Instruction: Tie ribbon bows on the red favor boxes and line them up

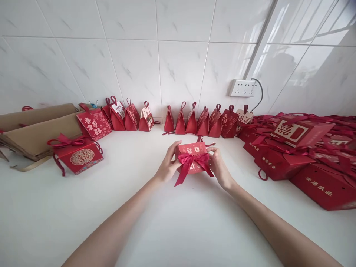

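A small red gift box [191,149] with gold lettering stands in the middle of the white table, a dark red ribbon bow [194,159] tied across its front and its tails hanging down. My left hand [169,162] grips the box's left side, thumb at the front near the bow. On the opposite side my right hand [219,165] holds the box, fingers curled around its edge and touching the bow's right loop. The fingertips behind the box are partly hidden.
Several triangular red boxes [180,124] line the tiled wall. A red box with a bow [80,157] sits left, before brown cardboard [41,137]. At right lies a heap of red boxes [314,185]. A white power strip [243,88] hangs on the wall.
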Action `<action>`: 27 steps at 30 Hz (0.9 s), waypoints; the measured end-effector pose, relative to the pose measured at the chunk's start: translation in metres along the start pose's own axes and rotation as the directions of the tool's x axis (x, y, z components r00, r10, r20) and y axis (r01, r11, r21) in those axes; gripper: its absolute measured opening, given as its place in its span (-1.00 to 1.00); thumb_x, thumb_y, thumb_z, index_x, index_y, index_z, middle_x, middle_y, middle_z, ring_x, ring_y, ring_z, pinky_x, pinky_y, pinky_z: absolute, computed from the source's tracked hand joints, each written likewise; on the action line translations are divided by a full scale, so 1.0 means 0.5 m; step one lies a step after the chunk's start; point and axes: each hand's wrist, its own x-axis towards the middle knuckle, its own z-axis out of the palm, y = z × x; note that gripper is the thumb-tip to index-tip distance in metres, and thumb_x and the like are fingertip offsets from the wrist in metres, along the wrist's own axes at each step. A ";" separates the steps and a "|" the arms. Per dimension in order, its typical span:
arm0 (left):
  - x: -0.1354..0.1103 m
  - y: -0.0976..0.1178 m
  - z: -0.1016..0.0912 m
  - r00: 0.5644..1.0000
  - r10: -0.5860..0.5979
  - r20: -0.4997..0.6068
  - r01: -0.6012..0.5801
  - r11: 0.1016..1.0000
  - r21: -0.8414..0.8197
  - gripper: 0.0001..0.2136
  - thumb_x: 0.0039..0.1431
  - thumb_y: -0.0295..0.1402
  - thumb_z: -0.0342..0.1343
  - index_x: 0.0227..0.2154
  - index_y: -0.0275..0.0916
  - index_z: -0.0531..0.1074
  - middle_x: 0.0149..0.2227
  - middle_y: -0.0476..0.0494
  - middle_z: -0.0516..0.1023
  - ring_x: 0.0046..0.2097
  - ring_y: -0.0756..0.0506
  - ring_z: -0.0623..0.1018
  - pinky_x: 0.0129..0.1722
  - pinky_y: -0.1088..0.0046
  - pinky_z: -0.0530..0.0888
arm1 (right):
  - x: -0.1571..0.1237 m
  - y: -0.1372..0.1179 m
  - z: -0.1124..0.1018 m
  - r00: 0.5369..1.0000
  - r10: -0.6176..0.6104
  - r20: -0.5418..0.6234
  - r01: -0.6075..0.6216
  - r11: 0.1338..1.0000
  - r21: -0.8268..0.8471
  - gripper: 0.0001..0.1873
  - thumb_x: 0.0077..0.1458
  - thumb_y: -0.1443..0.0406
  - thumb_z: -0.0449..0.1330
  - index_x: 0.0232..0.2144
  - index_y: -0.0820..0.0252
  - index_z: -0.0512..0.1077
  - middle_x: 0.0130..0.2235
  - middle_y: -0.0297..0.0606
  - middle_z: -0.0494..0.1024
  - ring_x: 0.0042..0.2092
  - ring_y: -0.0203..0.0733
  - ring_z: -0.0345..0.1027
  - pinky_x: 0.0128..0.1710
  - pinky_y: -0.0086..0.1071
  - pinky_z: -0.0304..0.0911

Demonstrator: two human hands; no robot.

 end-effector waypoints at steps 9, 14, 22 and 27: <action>0.003 0.015 0.008 0.996 0.031 -0.078 -0.021 0.991 0.131 -0.35 0.12 -0.06 0.05 0.25 -0.09 0.03 0.23 -0.06 0.22 0.25 -0.21 0.20 0.22 0.29 0.22 | 0.000 -0.009 0.007 0.978 -0.176 -0.113 0.154 0.971 -0.184 -0.64 0.04 0.04 0.17 -0.50 0.15 0.18 0.07 -0.12 0.36 -0.02 -0.08 0.37 -0.22 -0.26 0.39; -0.005 0.016 0.009 1.000 0.017 0.001 -0.017 0.998 -0.063 -0.34 0.19 0.07 -0.18 0.28 -0.13 -0.09 0.28 -0.11 0.10 0.27 -0.22 0.17 0.21 0.24 0.22 | 0.004 -0.010 0.002 0.960 -0.238 -0.148 0.178 0.926 -0.333 -0.65 0.04 0.02 0.14 -0.53 0.15 0.22 -0.13 -0.11 0.44 -0.01 -0.03 0.33 -0.30 -0.25 0.39; 0.003 0.015 0.004 1.000 -0.007 -0.024 0.011 0.989 0.149 -0.38 0.22 -0.10 -0.04 0.28 -0.07 -0.11 0.19 -0.09 0.27 0.19 -0.17 0.30 0.06 0.35 0.40 | -0.003 -0.012 0.003 0.970 -0.244 -0.019 0.219 0.898 -0.381 -0.71 0.04 0.08 0.17 -0.47 0.12 0.23 -0.09 -0.15 0.31 0.00 -0.11 0.26 -0.17 -0.20 0.44; 0.004 0.009 -0.009 0.946 0.319 -0.059 -0.244 0.820 0.517 -0.50 0.11 -0.18 0.13 0.13 -0.07 0.22 0.07 -0.14 0.33 0.08 -0.14 0.38 -0.03 0.37 0.45 | -0.003 -0.019 0.003 0.955 -0.283 -0.085 0.228 0.890 -0.396 -0.70 0.04 0.09 0.17 -0.54 0.14 0.27 -0.16 -0.17 0.32 -0.09 -0.13 0.30 -0.19 -0.19 0.44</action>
